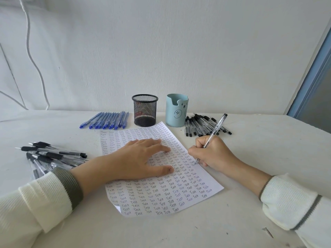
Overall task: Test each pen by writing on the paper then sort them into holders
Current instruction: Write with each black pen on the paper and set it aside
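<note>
Testing now: right hand (213,153) pinches pen (215,128) on paper (161,196), left hand (136,158) pressing flat. Next: choose far mesh holder (145,111) or blue holder (176,111).

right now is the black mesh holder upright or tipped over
Upright. The black mesh holder stands on its round base on the table, its open rim facing up, next to the blue bear holder.

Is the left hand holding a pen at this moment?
No, the left hand lies flat with straight fingers on the paper, while the right hand grips the pen.
</note>
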Demonstrator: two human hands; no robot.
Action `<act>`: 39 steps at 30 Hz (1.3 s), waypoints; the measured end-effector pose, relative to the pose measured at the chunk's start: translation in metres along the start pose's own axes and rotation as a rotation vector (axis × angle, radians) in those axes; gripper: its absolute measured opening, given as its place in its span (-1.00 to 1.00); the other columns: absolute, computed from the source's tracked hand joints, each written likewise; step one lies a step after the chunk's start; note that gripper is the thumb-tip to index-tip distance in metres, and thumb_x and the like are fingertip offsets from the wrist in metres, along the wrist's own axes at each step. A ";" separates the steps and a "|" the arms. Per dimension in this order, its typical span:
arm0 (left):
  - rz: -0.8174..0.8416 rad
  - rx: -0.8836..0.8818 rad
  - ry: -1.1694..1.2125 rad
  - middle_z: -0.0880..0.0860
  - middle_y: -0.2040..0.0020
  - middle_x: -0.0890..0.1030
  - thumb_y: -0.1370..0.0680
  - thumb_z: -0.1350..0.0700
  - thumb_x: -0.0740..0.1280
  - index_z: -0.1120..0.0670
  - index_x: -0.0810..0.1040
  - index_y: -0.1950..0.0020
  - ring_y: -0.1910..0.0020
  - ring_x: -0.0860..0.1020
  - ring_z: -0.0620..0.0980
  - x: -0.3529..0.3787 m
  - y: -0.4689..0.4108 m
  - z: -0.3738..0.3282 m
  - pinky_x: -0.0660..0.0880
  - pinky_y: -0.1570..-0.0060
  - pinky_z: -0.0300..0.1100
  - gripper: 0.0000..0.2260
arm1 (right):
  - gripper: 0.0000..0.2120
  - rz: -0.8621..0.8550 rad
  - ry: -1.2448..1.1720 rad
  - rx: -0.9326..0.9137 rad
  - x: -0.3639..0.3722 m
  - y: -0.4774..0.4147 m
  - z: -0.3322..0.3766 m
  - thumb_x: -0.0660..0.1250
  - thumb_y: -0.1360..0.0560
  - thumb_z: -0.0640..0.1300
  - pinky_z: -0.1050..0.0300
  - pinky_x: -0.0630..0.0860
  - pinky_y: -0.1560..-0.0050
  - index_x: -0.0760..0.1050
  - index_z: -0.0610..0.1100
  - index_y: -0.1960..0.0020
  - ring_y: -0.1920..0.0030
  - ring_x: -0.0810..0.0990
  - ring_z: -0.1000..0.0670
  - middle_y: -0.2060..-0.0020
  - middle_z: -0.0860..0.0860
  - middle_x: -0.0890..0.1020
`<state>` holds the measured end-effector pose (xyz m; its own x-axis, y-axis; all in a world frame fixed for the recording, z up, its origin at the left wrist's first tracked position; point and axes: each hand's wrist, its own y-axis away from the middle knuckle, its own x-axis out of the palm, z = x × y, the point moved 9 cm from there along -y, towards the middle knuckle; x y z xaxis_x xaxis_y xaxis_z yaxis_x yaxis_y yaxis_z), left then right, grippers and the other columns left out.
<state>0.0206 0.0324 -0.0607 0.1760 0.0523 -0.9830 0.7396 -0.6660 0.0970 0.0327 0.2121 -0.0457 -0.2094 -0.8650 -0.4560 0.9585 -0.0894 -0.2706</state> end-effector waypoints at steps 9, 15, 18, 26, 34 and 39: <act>-0.017 0.006 0.004 -0.19 -0.59 0.04 -0.41 -0.51 0.06 -0.37 0.09 -0.50 -0.56 0.05 -0.09 0.000 -0.001 0.001 -0.06 -0.49 -0.04 -0.33 | -0.51 -0.006 0.018 0.014 -0.002 0.000 -0.002 0.35 -0.39 -0.36 0.26 0.27 0.49 0.18 -0.05 0.55 0.59 0.27 0.00 0.61 -0.02 0.23; -0.009 0.003 0.002 -0.19 -0.59 0.03 -0.40 -0.52 0.05 -0.37 0.09 -0.50 -0.56 0.05 -0.08 0.000 -0.001 0.000 -0.06 -0.49 -0.02 -0.31 | -0.58 -0.008 0.039 0.026 -0.002 -0.001 -0.002 0.35 -0.34 -0.32 0.26 0.27 0.51 0.19 -0.09 0.52 0.55 0.24 -0.02 0.52 -0.11 0.25; -0.014 0.004 0.001 -0.19 -0.59 0.03 -0.41 -0.52 0.05 -0.36 0.09 -0.50 -0.56 0.04 -0.08 0.000 -0.001 0.001 -0.07 -0.49 -0.04 -0.32 | -0.60 0.000 0.022 0.032 -0.001 0.000 -0.003 0.36 -0.34 -0.31 0.23 0.26 0.49 0.20 -0.11 0.52 0.58 0.26 0.00 0.52 -0.13 0.28; -0.023 0.008 0.001 -0.19 -0.59 0.04 -0.40 -0.53 0.05 -0.37 0.09 -0.50 -0.55 0.06 -0.10 0.000 -0.002 0.002 -0.08 -0.48 -0.07 -0.31 | -0.59 -0.058 -0.138 0.112 -0.011 -0.001 -0.004 0.26 -0.54 -0.25 0.30 0.29 0.47 0.35 -0.10 0.48 0.56 0.36 0.09 0.54 -0.02 0.46; -0.018 0.008 0.001 -0.19 -0.59 0.03 -0.40 -0.52 0.04 -0.37 0.09 -0.50 -0.56 0.05 -0.10 0.000 -0.001 0.001 -0.08 -0.49 -0.07 -0.31 | -0.60 -0.007 -0.463 0.299 -0.018 -0.013 -0.018 0.02 -0.68 0.12 0.32 0.07 0.59 0.47 -0.13 -0.22 0.65 0.12 0.09 0.66 0.00 0.27; -0.011 0.007 -0.003 -0.19 -0.59 0.02 -0.40 -0.52 0.04 -0.37 0.08 -0.50 -0.56 0.04 -0.10 0.000 -0.001 0.000 -0.08 -0.49 -0.07 -0.31 | -0.63 0.008 -0.499 0.310 -0.025 -0.020 -0.020 0.03 -0.66 -0.04 0.19 0.00 0.51 0.57 -0.16 -0.13 0.59 0.18 0.08 0.55 0.02 0.42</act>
<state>0.0197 0.0325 -0.0604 0.1658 0.0577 -0.9845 0.7372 -0.6703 0.0848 0.0149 0.2457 -0.0459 -0.1576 -0.9874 0.0175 0.9872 -0.1571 0.0258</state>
